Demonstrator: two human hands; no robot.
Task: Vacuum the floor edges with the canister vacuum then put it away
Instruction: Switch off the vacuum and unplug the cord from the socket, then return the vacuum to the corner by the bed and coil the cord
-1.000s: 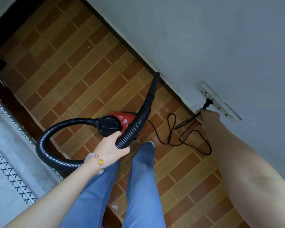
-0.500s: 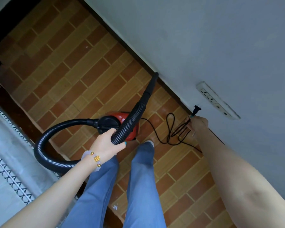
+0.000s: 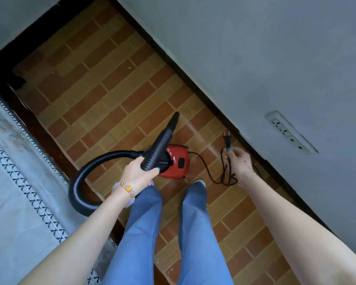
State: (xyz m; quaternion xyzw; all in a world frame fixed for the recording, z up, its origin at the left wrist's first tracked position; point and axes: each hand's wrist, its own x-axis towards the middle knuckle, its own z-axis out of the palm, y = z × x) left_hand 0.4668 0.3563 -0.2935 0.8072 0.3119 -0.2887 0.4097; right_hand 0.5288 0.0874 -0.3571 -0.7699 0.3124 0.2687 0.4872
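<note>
A small red canister vacuum (image 3: 178, 160) sits on the brick-pattern floor just ahead of my feet. Its black ribbed hose (image 3: 80, 182) loops out to the left and comes back up. My left hand (image 3: 139, 172) grips the hose near its tapered black nozzle (image 3: 172, 122), which points away towards the wall. My right hand (image 3: 239, 160) pinches the black power cord just below the plug (image 3: 227, 140). The plug is free in the air, prongs up. The rest of the cord (image 3: 224, 177) hangs in loops from that hand to the vacuum.
A white wall socket strip (image 3: 290, 132) is on the grey wall to the right, with a dark skirting (image 3: 193, 79) along the floor edge. A bed with a patterned cover (image 3: 14, 182) borders the narrow floor strip on the left.
My right hand pulled the plug out of the wall socket and drew it back from the wall with the cord. My left hand kept its grip on the hose.
</note>
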